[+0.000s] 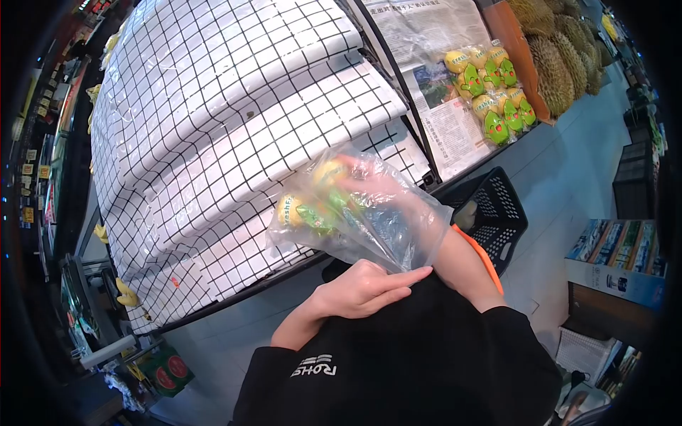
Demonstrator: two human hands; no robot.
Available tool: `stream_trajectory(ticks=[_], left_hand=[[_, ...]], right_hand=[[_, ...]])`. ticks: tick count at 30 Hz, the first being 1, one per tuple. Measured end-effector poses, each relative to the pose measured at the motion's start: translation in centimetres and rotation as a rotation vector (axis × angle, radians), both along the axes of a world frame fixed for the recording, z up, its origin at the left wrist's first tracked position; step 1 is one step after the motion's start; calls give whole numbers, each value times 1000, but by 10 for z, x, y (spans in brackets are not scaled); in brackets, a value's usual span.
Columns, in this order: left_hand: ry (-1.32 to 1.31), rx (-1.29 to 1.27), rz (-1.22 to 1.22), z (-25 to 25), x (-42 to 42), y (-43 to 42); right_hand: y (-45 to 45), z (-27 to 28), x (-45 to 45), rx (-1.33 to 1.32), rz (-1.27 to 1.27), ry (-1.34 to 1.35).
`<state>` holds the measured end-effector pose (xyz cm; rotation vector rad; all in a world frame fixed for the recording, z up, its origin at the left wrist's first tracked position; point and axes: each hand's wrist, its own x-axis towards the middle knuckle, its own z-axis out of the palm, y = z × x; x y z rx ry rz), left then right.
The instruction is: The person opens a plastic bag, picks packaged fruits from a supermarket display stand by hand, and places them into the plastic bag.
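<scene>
Yellow fruit [329,173] against right grip [380,184]

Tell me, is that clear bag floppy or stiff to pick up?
Probably floppy: the clear bag is wrinkled. The bag itself seems light, since round yellow things show through its thin film. It might feel slippery too, as it looks shiny.

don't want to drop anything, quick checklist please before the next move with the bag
1. Left hand at the near edge of the clear plastic bag: ok.
2. Right hand inside the bag: ok, seen through the plastic.
3. Right fingers firmly around the yellow fruit pack: cannot tell, blurred.
4. Bag mouth closed: not ok, the right forearm passes through it.
5. Other fruit packs lying on the newspaper: ok.
</scene>
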<state>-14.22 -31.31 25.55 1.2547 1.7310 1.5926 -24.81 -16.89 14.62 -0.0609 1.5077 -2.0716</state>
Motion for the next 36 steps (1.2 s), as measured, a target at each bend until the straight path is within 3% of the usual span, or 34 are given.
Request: stream_trajectory(ticks=[4, 6, 8, 10, 12, 14, 16, 19, 22, 25, 28, 29, 31, 32, 34, 36], left_hand=[[0, -56, 0, -5, 4, -15], [7, 95, 310, -6, 0, -31], [-31, 107, 1070, -31, 5, -35], [107, -94, 1497, -58, -16, -50], [-38, -41, 1511, -89, -29, -57], [-192, 10, 1521, -105, -35, -62], [441, -569, 1374, -113, -41, -66], [484, -427, 1291, -123, -59, -78], [415, -295, 1174, -110, -70, -78], [412, -234, 1118, -110, -73, -76], [458, -275, 1165, -113, -68, -72], [474, -349, 1259, -114, -65, -72], [444, -391, 1382, -115, -59, -70], [442, -392, 1379, -116, -59, -69], [509, -446, 1436, -115, -58, -66], [513, -424, 1454, -116, -61, -62]], right_hand=[[14, 33, -5, 111, 127, 103], [17, 28, -8, 158, 192, 43], [16, 22, -6, 125, 188, 27], [11, 8, -4, 91, 184, 11], [4, -10, 0, 138, 159, 128], [1, -4, 3, 123, 163, 79], [0, -3, 3, 109, 176, 35], [-3, -12, 4, 200, 194, 162], [-15, -17, 7, 243, -15, 109], [-24, -13, 7, 63, -232, 57], [-23, 1, 16, 623, -172, 101], [-21, -1, 19, 627, -179, 96], [-17, -10, 25, 172, -161, -76], [-16, -16, 25, 173, -163, -79], [-18, -20, 24, 601, -132, 293], [-17, -11, 20, 625, -98, 282]])
